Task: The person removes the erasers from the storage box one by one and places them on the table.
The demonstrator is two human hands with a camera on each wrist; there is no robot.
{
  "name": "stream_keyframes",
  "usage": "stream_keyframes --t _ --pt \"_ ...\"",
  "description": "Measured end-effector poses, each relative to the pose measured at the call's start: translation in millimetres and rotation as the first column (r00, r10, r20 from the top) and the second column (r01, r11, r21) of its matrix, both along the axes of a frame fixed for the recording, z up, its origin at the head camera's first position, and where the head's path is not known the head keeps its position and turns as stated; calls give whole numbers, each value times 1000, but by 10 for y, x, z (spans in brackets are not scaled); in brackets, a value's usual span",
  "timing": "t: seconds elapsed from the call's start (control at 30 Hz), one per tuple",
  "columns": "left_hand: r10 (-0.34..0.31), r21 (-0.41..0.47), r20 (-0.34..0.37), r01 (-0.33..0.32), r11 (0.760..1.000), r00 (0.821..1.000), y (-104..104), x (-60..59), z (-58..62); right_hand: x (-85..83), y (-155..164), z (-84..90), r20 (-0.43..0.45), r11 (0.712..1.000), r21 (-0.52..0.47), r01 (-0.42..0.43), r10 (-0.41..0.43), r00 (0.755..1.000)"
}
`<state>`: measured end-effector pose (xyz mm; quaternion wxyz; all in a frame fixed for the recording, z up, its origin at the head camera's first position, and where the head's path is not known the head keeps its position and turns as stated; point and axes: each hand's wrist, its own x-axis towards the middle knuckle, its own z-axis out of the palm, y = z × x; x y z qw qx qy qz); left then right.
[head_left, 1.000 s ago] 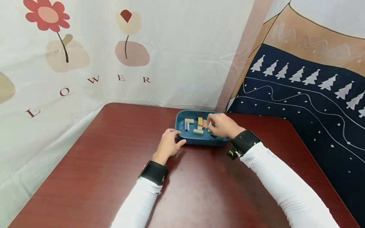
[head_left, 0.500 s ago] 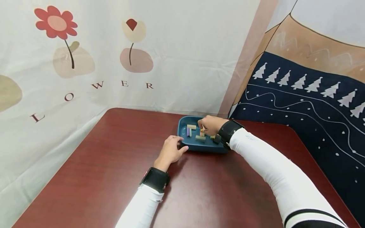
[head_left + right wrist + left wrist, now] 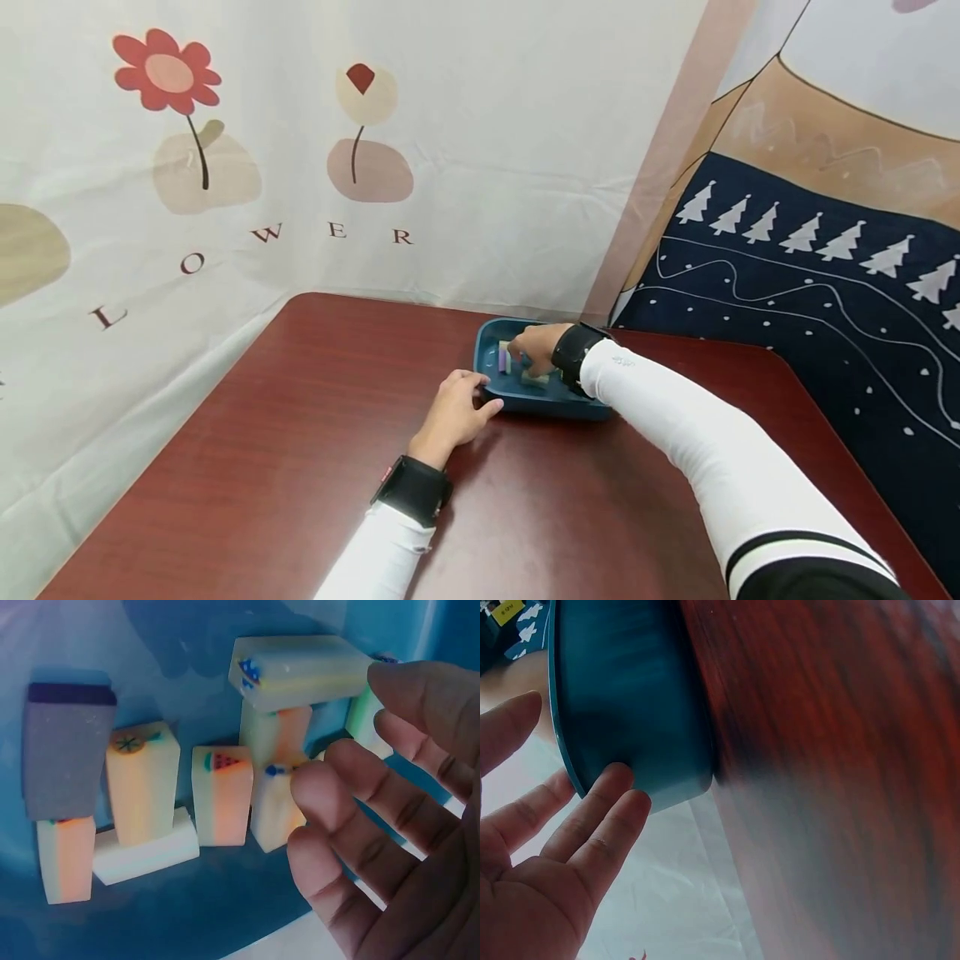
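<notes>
Now the right hand (image 3: pixel 534 344) has travelled across the blue tray (image 3: pixel 525 402), from its right side a second ago to the left part of its floor, and the head view has tilted so the tray sits lower in frame. Its fingers (image 3: pixel 352 817) are loose and spread over the eraser blocks (image 3: pixel 217 793), gripping none, so I judge nothing has been lifted out. The left hand (image 3: pixel 456 410) keeps its place at the tray's near-left corner, straight fingertips (image 3: pixel 619 791) touching the outer wall, steadying it on the worktop (image 3: pixel 300 433). The blocks are small pastel bars with fruit pictures on their ends, lying clustered inside the tray, one stacked across two others.
</notes>
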<state>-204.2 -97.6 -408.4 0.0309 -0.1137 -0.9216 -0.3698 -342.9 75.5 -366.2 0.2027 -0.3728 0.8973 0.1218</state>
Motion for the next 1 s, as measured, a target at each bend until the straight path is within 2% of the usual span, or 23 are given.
stream_keyframes --t 0.13,0.33,0.73,1.0 --pt "-12 -2 4 12 1000 1000 -3 12 5 -9 -48 -79 3 999 33 7 -7 1000" --pt "-11 -20 16 11 1000 1000 -4 1 -10 -21 -81 -155 5 1000 27 -6 6 1000" --pt "-15 -15 20 15 1000 1000 10 -14 12 -66 -74 -165 4 1000 9 -7 7 1000" --pt "-19 -19 24 19 1000 1000 9 -7 -10 -26 -68 -120 39 998 -66 17 -14 999"
